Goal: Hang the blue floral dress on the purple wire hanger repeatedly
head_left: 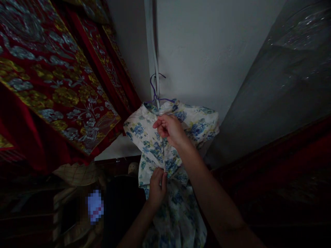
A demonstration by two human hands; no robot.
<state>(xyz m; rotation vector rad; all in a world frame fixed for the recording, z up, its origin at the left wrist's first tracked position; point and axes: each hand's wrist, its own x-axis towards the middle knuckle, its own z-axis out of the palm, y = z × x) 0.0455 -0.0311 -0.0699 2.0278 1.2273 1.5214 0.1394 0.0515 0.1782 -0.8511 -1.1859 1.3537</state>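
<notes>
A white dress (pixel 148 151) with blue and green flowers hangs on a thin purple hanger (pixel 154 90). A straight line, a zipper or a seam, runs down the middle of its upper part. At the waist my left hand (pixel 158 186) pinches the fabric at the lower end of this line. Higher up, just below the collar, my right hand (pixel 172 129) is closed, its fingers curled and pressed together over the line. What lies between those fingertips is hidden and too dark to make out.
Red cloth with gold and silver embroidery (pixel 64 89) hangs on the left. Behind the dress is a pale wall (pixel 201 44) with a whitish strip (pixel 151 38). Clear plastic sheeting (pixel 292 65) covers the right side. A shoe (pixel 133 168) and a checked cloth (pixel 77 174) lie low on the left.
</notes>
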